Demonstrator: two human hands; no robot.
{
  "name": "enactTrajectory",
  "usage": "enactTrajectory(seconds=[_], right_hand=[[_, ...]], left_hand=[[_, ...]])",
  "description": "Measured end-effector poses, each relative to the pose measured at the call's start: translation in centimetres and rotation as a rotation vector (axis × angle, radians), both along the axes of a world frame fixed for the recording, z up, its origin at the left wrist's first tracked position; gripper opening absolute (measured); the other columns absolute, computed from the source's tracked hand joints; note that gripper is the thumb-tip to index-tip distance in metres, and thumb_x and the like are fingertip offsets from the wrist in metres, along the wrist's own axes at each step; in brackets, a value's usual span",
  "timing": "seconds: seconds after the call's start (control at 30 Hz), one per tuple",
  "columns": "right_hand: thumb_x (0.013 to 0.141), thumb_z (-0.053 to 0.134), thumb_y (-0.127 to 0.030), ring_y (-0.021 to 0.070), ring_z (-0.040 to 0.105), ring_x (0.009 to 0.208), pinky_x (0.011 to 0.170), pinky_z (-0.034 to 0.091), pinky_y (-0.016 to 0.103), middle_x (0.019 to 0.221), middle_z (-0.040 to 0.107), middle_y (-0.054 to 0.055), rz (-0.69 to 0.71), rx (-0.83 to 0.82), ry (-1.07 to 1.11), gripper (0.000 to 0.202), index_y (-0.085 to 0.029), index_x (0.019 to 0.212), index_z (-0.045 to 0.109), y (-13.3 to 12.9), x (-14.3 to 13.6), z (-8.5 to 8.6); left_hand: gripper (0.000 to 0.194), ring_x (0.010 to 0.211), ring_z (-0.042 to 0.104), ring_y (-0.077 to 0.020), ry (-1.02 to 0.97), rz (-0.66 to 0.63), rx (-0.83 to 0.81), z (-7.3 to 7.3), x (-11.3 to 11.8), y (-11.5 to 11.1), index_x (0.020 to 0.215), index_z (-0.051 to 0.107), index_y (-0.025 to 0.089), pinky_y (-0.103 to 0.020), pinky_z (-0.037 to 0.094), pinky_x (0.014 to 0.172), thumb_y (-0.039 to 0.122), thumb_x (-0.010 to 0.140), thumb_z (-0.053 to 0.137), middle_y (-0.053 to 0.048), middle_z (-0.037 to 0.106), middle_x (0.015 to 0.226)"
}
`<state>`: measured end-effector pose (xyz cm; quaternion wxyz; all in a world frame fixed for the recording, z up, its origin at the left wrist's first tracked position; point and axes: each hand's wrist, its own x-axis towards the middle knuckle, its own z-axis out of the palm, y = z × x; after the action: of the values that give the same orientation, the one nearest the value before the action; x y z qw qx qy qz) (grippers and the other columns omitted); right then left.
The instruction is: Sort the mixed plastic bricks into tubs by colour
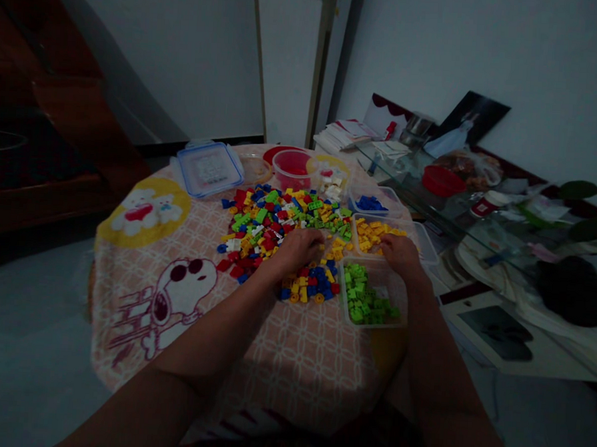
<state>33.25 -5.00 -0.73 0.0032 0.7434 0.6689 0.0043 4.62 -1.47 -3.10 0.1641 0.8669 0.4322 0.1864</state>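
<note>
A mixed heap of toy building bricks in red, yellow, blue, green and white lies on the round table. My left hand rests at the heap's right side, its fingers curled downward beside loose yellow bricks. What the fingers hold, if anything, is hidden. Over the right part of a clear tub of yellow bricks is my right hand. Its fingers are bent together, and their contents cannot be made out. Just nearer to me stands a clear tub holding green bricks.
Blue bricks sit in another tub behind the yellow ones, with white bricks nearby. At the back are a red-looking round tub and a blue-rimmed lid. A cluttered glass shelf borders the table's right side.
</note>
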Motion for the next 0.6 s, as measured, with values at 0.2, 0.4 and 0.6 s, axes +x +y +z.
enactTrajectory(seconds=[0.2,0.4,0.6], right_hand=[[0.097,0.048,-0.02,0.0266,0.068,0.103,0.088,0.046,0.033,0.112,0.078,0.015,0.013,0.008,0.001,0.035,-0.016,0.116,0.077,0.1,0.2,-0.3],[0.097,0.047,-0.02,0.0256,0.069,0.106,0.087,0.046,0.031,0.115,0.078,0.014,0.002,-0.002,0.004,0.036,-0.015,0.117,0.077,0.1,0.1,-0.1],[0.097,0.048,-0.022,0.0249,0.069,0.103,0.085,0.046,0.03,0.112,0.079,0.013,0.005,0.02,0.012,0.034,-0.017,0.114,0.078,0.1,0.3,-0.3]], left_hand=[[0.025,0.097,0.074,-0.0213,-0.081,-0.015,-0.018,0.3,0.3,-0.2,0.101,0.079,0.02,-0.03,0.055,0.091,0.013,0.087,0.059,-0.006,0.08,0.103],[0.025,0.102,0.073,-0.023,-0.037,0.071,0.028,0.8,-0.3,0.0,0.105,0.079,0.02,-0.031,0.054,0.093,0.016,0.091,0.06,-0.007,0.08,0.108],[0.02,0.099,0.072,-0.0228,0.114,0.072,-0.024,0.4,-0.9,0.4,0.105,0.079,0.021,-0.03,0.054,0.085,0.02,0.088,0.069,-0.007,0.078,0.104]])
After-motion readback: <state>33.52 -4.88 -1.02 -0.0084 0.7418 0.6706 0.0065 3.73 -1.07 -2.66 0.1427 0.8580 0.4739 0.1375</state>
